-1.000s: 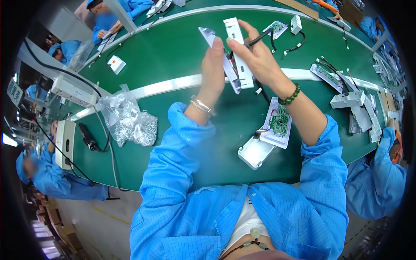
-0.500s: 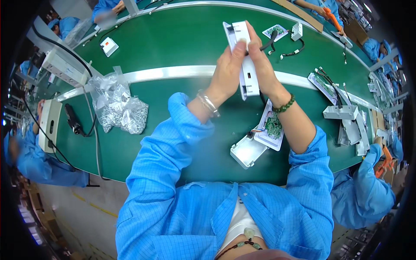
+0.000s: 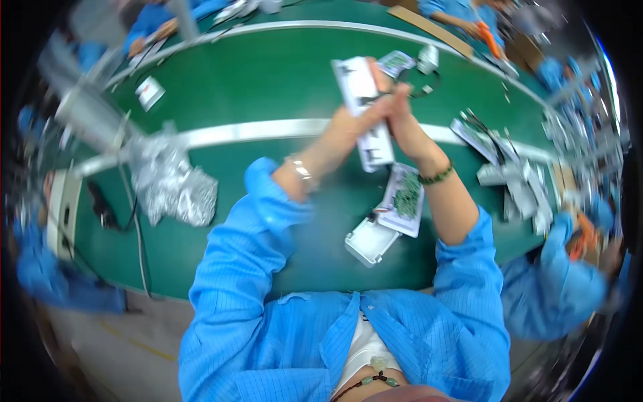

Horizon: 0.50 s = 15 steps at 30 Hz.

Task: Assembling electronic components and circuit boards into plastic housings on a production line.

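Note:
Over the green table, near the metal strip, I hold a long white plastic casing between both hands. My left hand grips it from the left, its thumb reaching across the middle. My right hand presses against its right side, fingers partly behind it. A dark cable runs out beside the right fingers. Blur hides the fingertips. Below my right wrist lies a white panel with a green circuit board. Wires link it to an open white box shell in front of it.
A clear bag of small metal parts lies left, beside a grey cable and a black plug-like piece. Right are white casings and a wired panel. Another circuit board lies beyond my hands. Co-workers sit around the table.
The view has swung, shifting the scene leftward. The casing has turned in my hands, showing a broader side with clips. My left thumb now crosses its middle toward my right hand.

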{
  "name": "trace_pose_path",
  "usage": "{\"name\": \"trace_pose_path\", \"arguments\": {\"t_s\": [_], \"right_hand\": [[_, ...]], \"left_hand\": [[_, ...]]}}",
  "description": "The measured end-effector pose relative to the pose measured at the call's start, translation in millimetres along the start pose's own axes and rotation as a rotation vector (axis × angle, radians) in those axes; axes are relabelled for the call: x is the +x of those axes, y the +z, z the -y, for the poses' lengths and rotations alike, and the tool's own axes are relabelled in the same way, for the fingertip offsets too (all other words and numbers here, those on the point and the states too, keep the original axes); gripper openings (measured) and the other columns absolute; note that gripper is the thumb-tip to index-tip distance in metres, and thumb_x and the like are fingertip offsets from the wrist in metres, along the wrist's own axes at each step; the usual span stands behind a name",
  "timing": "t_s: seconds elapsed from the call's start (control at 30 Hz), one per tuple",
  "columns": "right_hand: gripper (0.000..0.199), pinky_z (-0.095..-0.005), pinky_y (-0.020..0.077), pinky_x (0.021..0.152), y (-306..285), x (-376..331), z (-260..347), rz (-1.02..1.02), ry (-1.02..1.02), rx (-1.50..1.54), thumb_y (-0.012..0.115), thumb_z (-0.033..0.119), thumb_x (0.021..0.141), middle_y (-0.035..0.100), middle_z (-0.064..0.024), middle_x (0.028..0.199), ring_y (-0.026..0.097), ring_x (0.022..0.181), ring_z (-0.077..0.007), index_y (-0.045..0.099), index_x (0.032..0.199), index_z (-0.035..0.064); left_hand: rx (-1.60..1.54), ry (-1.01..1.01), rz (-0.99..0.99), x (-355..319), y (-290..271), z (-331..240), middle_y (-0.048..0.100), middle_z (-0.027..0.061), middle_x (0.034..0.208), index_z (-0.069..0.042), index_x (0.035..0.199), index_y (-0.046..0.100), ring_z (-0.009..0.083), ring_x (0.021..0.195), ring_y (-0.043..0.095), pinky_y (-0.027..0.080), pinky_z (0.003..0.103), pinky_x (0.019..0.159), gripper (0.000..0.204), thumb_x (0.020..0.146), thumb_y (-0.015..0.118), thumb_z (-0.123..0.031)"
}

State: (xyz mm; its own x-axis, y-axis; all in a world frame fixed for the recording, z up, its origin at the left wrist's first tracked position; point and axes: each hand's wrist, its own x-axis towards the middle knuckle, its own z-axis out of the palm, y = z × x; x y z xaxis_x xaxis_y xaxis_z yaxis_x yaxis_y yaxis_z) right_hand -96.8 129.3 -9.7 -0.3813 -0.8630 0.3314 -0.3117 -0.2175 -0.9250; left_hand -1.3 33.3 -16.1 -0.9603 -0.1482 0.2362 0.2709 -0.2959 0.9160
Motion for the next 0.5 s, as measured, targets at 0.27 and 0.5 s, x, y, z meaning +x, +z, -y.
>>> {"name": "trace_pose_path", "arguments": {"t_s": [0.27,0.5], "right_hand": [[0.052,-0.0316,0.0285,0.097,-12.5,-17.0,94.0,0.039,0.173,-0.64,0.04,0.04,0.087,0.036,-0.0204,0.128,0.036,0.117,-0.0312,0.044,0.115,-0.0042],[0.045,-0.0278,0.0416,0.068,-11.6,-11.9,75.1,-0.259,-0.353,-0.665,0.039,0.041,0.088,0.057,-0.0077,0.083,0.054,0.076,-0.0201,0.057,0.085,0.0005]], "left_hand": [[-0.037,-0.175,-0.031,-9.6,-11.0,6.4,0.056,0.0161,0.091,0.004,0.104,0.044,0.0266,0.071,0.061,0.052,0.036,0.063,0.038,0.071,0.053,-0.012],[0.303,-0.074,0.155,-21.8,36.3,-10.9,0.058,0.004,0.081,-0.001,0.089,0.054,0.0119,0.069,0.055,0.045,0.026,0.061,0.028,0.068,0.059,-0.019]]}}
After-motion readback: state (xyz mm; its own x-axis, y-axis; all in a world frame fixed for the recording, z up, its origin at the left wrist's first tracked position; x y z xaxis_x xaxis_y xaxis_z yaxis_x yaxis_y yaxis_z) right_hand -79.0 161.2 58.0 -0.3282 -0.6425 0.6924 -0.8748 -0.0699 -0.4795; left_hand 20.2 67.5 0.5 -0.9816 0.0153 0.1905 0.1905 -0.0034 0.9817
